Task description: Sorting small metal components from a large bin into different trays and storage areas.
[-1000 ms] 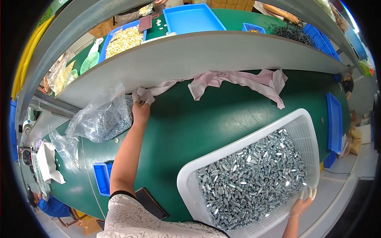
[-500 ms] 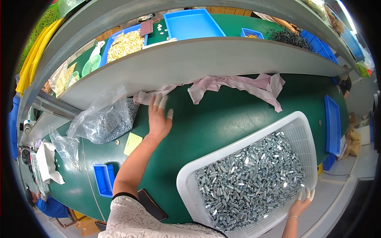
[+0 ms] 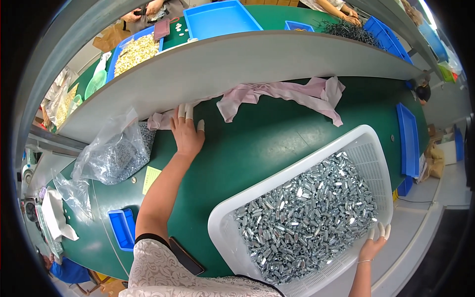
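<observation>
My left hand (image 3: pixel 188 132), with pale covers on some fingertips, stretches out over a long strip of pink cloth (image 3: pixel 282 90) along the foot of the grey partition. Its fingers are extended and reach the cloth's left part; whether they press on it I cannot tell. A large white plastic basket (image 3: pixel 277 184) stands tilted across the near right, filled with small shiny metal pieces (image 3: pixel 307 218). My right hand (image 3: pixel 374 246), also with covered fingertips, is closed over the basket's near right edge, fingers on the inner side and the thumb hidden.
Left of my left hand sits a clear bag of small metal parts (image 3: pixel 116 161). A yellow note (image 3: pixel 151 179), a small blue bin (image 3: pixel 121 228) and a dark phone (image 3: pixel 185 257) lie near my left arm. Beyond the grey partition (image 3: pixel 237 57), other people work among blue trays (image 3: pixel 222 21).
The view has shifted, so the table things sit a little further left and higher. My left hand stays at the cloth and my right hand on the basket. More co-workers' hands show behind the partition.
</observation>
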Demonstrator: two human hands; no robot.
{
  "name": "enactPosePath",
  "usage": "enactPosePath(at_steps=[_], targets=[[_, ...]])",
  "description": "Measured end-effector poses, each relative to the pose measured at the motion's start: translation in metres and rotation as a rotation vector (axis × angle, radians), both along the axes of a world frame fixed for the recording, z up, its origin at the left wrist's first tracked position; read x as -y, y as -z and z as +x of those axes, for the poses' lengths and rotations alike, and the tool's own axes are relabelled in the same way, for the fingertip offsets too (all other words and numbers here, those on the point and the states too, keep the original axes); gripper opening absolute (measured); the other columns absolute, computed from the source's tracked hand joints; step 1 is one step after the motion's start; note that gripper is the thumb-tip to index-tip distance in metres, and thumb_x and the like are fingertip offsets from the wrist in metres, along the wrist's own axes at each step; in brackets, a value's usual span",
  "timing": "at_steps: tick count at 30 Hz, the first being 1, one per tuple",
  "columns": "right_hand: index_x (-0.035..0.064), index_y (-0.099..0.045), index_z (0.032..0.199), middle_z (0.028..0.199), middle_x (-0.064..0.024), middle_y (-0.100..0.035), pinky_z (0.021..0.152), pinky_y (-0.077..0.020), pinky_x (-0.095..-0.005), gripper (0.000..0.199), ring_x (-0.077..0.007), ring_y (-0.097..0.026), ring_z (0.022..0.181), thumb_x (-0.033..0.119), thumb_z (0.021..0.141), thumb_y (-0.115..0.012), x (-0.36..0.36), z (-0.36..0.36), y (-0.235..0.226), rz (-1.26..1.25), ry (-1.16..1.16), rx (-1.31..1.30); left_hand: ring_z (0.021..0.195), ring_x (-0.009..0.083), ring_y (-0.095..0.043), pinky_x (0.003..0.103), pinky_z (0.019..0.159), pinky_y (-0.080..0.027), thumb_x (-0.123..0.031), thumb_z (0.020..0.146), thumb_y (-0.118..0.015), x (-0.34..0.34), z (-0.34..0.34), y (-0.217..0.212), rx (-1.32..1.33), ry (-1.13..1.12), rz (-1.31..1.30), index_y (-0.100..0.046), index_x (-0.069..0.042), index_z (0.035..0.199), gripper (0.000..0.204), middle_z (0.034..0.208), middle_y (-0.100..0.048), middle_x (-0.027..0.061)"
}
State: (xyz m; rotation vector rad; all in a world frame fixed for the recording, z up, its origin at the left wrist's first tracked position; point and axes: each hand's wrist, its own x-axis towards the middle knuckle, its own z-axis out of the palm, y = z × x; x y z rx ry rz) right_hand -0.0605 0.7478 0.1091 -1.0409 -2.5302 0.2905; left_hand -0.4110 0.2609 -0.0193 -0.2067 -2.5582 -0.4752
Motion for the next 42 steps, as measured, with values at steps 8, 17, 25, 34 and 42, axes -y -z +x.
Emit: enactPosePath(at_steps=[8,17,25,34,42], targets=[[0.0051,-0.055,0.112,0.14,-0.0166,-0.03,0.104,-0.0247,-0.0391,0.031,-0.0316,-0.031,0.127,0.003,0.082,-0.058,0.004,-0.001,-0.002,-0.001,0.009,0.0,0.125,0.0359,-0.034,0.044,0.104,-0.027,-0.019,0.078,-0.062,-0.085,-0.028,-0.001,0.082,0.55,-0.056,-0.046,-0.003,0.124,0.051,0.132,-0.041,0.0173],[0.0042,-0.058,0.108,0.139,-0.0176,-0.032,0.104,-0.0247,-0.0383,0.029,-0.032,-0.033,0.127,0.001,0.079,-0.06,0.003,-0.002,0.0,0.003,0.019,-0.038,0.12,0.0327,-0.04,0.043,0.101,-0.031,-0.021,0.081,-0.059,-0.108,-0.075,0.002,0.23,0.499,-0.08,-0.049,-0.006,0.12,0.043,0.13,-0.043,0.0143],[0.0033,-0.058,0.108,0.14,-0.0183,-0.031,0.104,-0.0259,-0.0381,0.029,-0.032,-0.032,0.128,-0.001,0.079,-0.058,0.004,-0.003,-0.001,-0.008,0.031,-0.04,0.121,0.0315,-0.04,0.043,0.099,-0.033,-0.018,0.081,-0.056,-0.134,-0.063,-0.015,0.118,0.606,-0.118,-0.05,-0.004,0.119,0.04,0.122,-0.048,0.0151],[0.0038,-0.059,0.104,0.139,-0.0175,-0.032,0.105,-0.0249,-0.039,0.028,-0.0325,-0.032,0.128,-0.003,0.077,-0.06,0.008,-0.005,-0.001,-0.019,0.066,-0.044,0.118,0.0335,-0.042,0.043,0.098,-0.035,-0.015,0.083,-0.052,-0.226,-0.094,-0.003,0.452,1.192,0.036,-0.047,-0.007,0.124,0.041,0.126,-0.046,0.0172],[0.0048,-0.06,0.103,0.14,-0.0157,-0.032,0.106,-0.0244,-0.0385,0.026,-0.0302,-0.03,0.13,-0.001,0.078,-0.06,0.008,-0.009,-0.006,-0.07,0.087,-0.036,0.109,0.0359,-0.051,0.043,0.091,-0.042,-0.025,0.086,-0.047,-0.267,-0.152,-0.032,0.679,0.587,-0.083,-0.05,-0.005,0.119,0.039,0.118,-0.053,0.0199]])
